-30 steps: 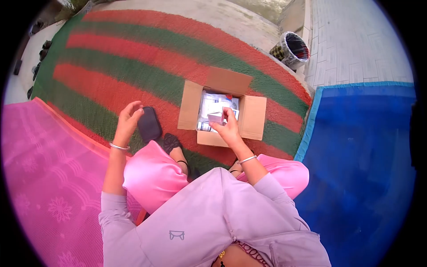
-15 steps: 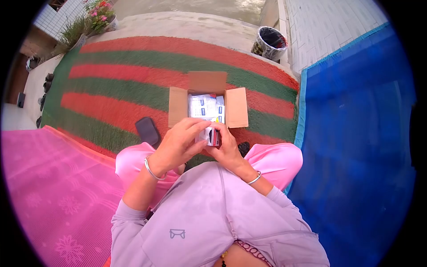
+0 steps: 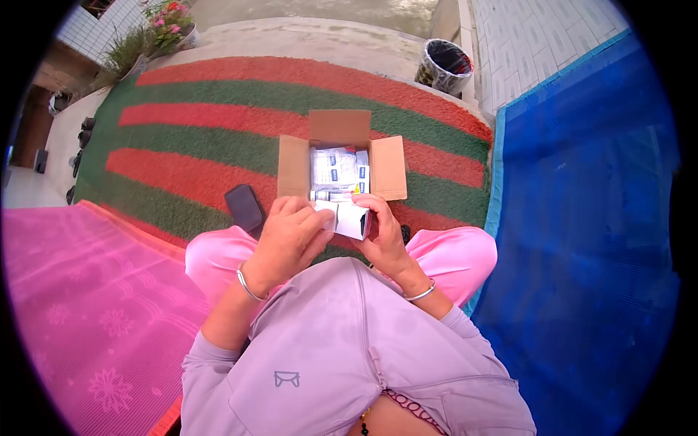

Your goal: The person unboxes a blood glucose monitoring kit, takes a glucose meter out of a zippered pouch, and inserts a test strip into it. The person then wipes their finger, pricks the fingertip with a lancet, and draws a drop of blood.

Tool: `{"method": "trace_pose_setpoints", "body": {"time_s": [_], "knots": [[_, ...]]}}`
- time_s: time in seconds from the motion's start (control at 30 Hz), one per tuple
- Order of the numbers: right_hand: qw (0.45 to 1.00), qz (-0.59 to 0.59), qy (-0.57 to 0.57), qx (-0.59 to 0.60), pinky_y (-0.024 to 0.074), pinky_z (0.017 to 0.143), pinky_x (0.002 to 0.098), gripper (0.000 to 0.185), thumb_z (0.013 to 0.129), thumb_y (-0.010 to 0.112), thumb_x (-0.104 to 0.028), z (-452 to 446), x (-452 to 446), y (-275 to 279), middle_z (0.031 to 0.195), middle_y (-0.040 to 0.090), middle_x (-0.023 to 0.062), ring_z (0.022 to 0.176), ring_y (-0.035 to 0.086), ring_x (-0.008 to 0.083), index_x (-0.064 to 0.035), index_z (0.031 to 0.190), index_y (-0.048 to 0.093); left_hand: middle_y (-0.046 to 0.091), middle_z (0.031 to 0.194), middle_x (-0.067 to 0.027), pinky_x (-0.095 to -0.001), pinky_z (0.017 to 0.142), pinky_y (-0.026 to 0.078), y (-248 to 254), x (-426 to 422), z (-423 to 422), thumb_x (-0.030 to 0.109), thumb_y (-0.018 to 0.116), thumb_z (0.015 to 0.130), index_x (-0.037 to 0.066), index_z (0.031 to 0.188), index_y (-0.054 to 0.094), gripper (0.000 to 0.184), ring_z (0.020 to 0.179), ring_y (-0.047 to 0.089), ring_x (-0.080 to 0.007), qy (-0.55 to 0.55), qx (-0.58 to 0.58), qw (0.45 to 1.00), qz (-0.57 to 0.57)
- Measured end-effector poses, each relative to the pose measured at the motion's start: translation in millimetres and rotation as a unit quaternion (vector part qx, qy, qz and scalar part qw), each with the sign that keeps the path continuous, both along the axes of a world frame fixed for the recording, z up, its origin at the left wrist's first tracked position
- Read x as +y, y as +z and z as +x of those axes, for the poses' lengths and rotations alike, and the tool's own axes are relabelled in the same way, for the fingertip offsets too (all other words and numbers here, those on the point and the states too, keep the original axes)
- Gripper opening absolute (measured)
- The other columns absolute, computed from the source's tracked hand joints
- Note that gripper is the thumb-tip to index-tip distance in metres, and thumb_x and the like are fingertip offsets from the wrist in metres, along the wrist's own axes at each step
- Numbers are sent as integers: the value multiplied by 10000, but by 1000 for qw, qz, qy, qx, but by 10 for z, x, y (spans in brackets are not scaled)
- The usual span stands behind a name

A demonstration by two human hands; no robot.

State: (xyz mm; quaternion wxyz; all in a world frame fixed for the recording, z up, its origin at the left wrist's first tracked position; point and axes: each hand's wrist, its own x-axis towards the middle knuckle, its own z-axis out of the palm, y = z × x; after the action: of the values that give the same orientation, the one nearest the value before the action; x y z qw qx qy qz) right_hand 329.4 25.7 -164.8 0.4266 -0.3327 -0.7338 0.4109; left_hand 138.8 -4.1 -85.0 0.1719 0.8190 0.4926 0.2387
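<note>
the right hand (image 3: pixel 385 245) grips one box (image 3: pixel 350 218) at one carton's (image 3: pixel 294 168) near side; the left hand (image 3: pixel 282 241) curls at the box's left end, grip unclear. three flaps (image 3: pixel 339 126) show. one black case (image 3: pixel 244 206) lies left, one bin (image 3: pixel 439 74) far right.

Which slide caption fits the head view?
Left hand and right hand hold a small white box near an open carton on striped carpet.
</note>
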Motion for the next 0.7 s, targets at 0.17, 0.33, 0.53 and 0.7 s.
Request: {"method": "trace_pose_setpoints", "body": {"time_s": [0.17, 0.33, 0.53, 0.7], "knots": [[1000, 24, -4, -9, 386, 913, 382, 541, 616, 644, 57, 27, -34, 48, 1090, 484, 164, 1057, 473, 341, -33, 1097, 414, 517, 772, -106, -360, 625, 411, -91, -71, 148, -36, 596, 688, 32, 1048, 536, 372, 720, 491, -285, -7, -81, 997, -4], [999, 33, 1, -35, 389, 908, 386, 546, 606, 627, 66, 84, -54, 41, 1081, 486, 173, 1044, 478, 347, -27, 1100, 411, 519, 814, -111, -358, 640, 414, 9, -123, 174, -48, 574, 683, 39, 991, 553, 321, 745, 501, -289, 7, -88, 996, -32], [999, -19, -39, -27, 396, 895, 383, 544, 597, 634, 60, 75, -70, 69, 1058, 496, 172, 1024, 488, 350, -23, 1088, 414, 525, 853, -100, -352, 663, 440, 48, -103, 189, -50, 566, 682, 34, 925, 565, 256, 797, 526, -279, -58, -58, 996, -27], [998, 23, -22, -47, 401, 885, 380, 556, 591, 644, 60, 86, -83, 17, 1054, 504, 161, 1017, 501, 338, -27, 1090, 416, 538, 882, -103, -353, 641, 454, -3, -132, 244, -38, 554, 704, 22, 974, 558, 277, 775, 552, -275, -38, 4, 990, -138]]}}
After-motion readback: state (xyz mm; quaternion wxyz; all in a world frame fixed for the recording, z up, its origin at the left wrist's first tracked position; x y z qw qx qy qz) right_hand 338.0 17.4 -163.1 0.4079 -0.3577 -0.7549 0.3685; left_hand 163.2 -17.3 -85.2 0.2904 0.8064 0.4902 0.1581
